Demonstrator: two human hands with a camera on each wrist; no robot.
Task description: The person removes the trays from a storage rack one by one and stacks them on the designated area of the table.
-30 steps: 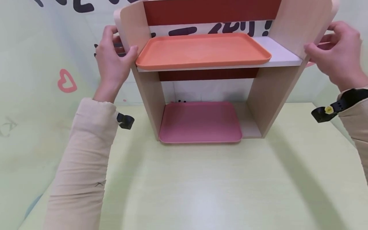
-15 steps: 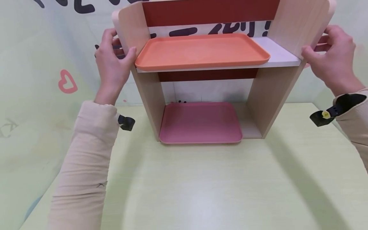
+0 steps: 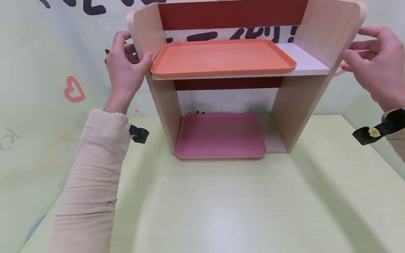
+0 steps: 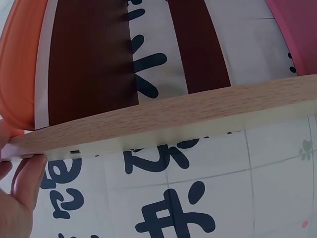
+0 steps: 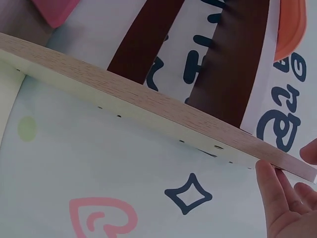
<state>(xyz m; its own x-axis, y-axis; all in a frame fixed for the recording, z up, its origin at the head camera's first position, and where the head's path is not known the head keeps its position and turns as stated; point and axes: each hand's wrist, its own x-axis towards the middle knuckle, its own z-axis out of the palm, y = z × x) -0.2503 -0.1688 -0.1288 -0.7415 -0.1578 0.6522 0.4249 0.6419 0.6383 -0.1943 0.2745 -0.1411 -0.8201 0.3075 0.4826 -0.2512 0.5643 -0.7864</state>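
Note:
A two-tier wooden shelf (image 3: 329, 28) with dark red back slats stands on the table. On its upper tier lies an orange tray (image 3: 224, 58), pushed towards the left side. A pink tray (image 3: 221, 135) lies on the bottom tier, its front edge slightly past the shelf's. My left hand (image 3: 124, 72) holds the left side panel, thumb on the front edge and fingers round the outer face. At the right panel, my right hand (image 3: 379, 65) has loosely spread fingers; the right wrist view shows a fingertip (image 5: 265, 168) at the panel's outer face and the thumb apart from it.
The pale green table (image 3: 221, 203) extends in front of the shelf and to both sides. Behind stands a light wall covering (image 3: 79, 42) with dark lettering and a pink heart. Each wrist wears a black strapped camera (image 3: 139, 134).
My right hand shifted slightly left, then moved right and loosened from the panel. My left hand keeps its hold. The shelf's top has shifted a little in view; both trays stay in place.

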